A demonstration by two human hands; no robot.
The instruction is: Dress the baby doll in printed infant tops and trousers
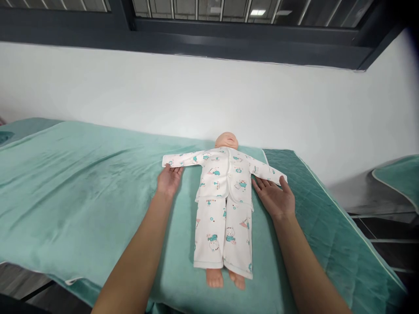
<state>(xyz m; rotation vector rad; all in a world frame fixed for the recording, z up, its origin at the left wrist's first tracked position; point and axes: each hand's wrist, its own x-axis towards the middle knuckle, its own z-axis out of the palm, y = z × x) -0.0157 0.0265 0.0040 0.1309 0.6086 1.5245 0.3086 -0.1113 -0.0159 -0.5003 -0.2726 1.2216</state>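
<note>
A baby doll [227,140] lies on its back, dressed in a white long-sleeved top [218,174] and matching trousers [211,235] printed with green and pink cartoon animals. Its arms are spread inside the sleeves and its bare feet [214,278] show below the hems. My left hand [169,179] holds the sleeve [183,160] on the left near its cuff, thumb on the cloth and fingers partly beneath. Palm up, my right hand [276,198] has its fingers under the other sleeve [268,171], with the thumb against the cuff end. The doll's hands are hidden in the cuffs.
Beneath the doll is a smooth light green blanket [98,196] over a darker quilted cover [334,235]. A white wall [183,96] stands behind, below a dark window frame [229,39]. Another green-covered surface [401,179] is at the far right.
</note>
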